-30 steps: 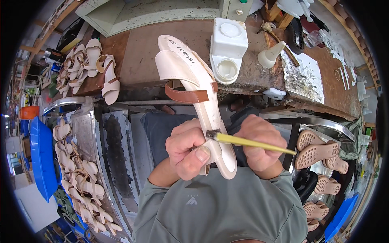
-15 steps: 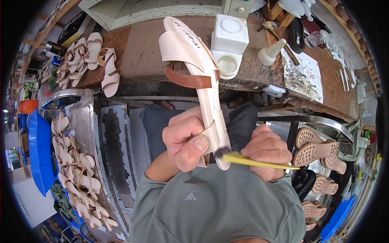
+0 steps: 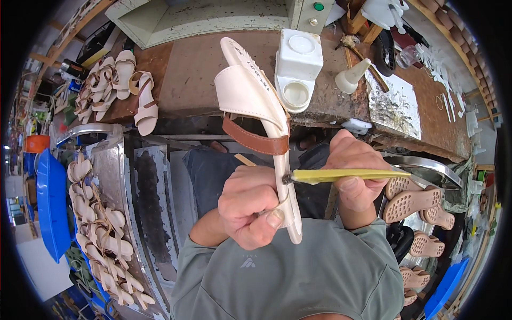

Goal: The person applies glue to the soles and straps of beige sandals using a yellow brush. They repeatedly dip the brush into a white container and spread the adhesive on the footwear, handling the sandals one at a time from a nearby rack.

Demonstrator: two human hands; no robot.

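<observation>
1. The left hand (image 3: 248,208) grasps a pale sandal (image 3: 281,162) near its lower end, fingers curled and thumb pressed on the strap there.
2. The right hand (image 3: 357,165) grips a flat yellow brush (image 3: 349,175) between thumb and fingers, its handle lying crosswise.
3. The dark bristles (image 3: 287,178) appear to touch the sandal's side edge, though they are too small to be sure.
4. The sandal is over the person's lap, tilted on its side, its wide band toward the counter (image 3: 202,80) and a brown strap (image 3: 256,140) below that band.
5. On the counter, just beyond the sandal, stands a white container (image 3: 300,64) with a round open cup in front; a pale cone-topped bottle (image 3: 349,80) is to its right, near a stained white sheet (image 3: 394,104).
6. More sandals (image 3: 124,74) sit at the counter's left.
7. Farther out, a heap of pale sandals (image 3: 109,234) lies at the left, beside a blue tray (image 3: 52,208); tan soles (image 3: 410,205) lie at the right.
</observation>
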